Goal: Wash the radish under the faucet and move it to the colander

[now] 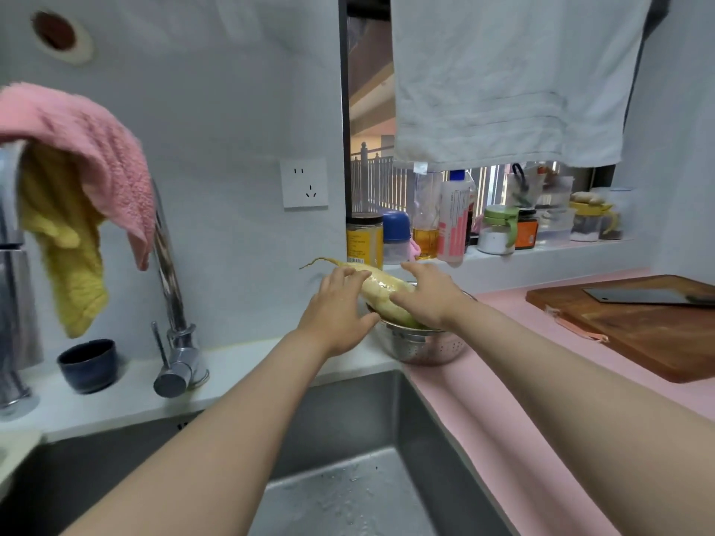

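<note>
A long white radish (377,283) with a thin root tail lies slanted, its lower greenish end inside the steel colander (425,348) on the pink counter. My left hand (340,311) holds the radish near its upper, tail end, fingers over the top and thumb underneath. My right hand (429,295) grips its lower part just above the colander rim, thumb on the near side. The chrome faucet (170,272) stands to the left, behind the sink (348,477), and no water is seen running from it.
A dark cup (88,364) sits left of the faucet. Pink and yellow cloths (77,179) hang at upper left. A wooden cutting board (638,326) with a cleaver lies on the pink counter at right. Bottles and jars (483,226) line the window sill under a hanging towel.
</note>
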Action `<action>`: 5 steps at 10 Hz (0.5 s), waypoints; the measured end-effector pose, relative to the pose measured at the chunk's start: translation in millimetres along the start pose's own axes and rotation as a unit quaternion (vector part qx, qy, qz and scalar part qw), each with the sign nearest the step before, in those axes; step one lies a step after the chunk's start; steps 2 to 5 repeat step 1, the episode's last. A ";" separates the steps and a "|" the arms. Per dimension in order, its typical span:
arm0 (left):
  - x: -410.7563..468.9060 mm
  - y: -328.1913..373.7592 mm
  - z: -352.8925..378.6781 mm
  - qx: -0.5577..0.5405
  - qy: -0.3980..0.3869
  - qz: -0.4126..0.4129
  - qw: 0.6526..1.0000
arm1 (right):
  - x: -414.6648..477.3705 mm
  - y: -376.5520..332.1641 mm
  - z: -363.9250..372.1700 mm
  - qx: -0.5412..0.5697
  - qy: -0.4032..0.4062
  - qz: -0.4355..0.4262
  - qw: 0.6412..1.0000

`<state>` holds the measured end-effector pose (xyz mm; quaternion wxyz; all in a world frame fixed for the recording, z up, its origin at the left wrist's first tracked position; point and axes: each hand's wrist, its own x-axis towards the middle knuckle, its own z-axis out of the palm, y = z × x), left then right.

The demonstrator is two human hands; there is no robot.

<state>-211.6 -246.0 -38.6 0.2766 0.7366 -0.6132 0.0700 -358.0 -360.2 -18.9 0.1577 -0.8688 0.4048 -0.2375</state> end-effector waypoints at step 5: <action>-36.2 -1.5 -26.9 -0.068 0.013 -0.024 0.997 | -34.6 -39.1 -2.5 0.036 0.029 -0.062 0.997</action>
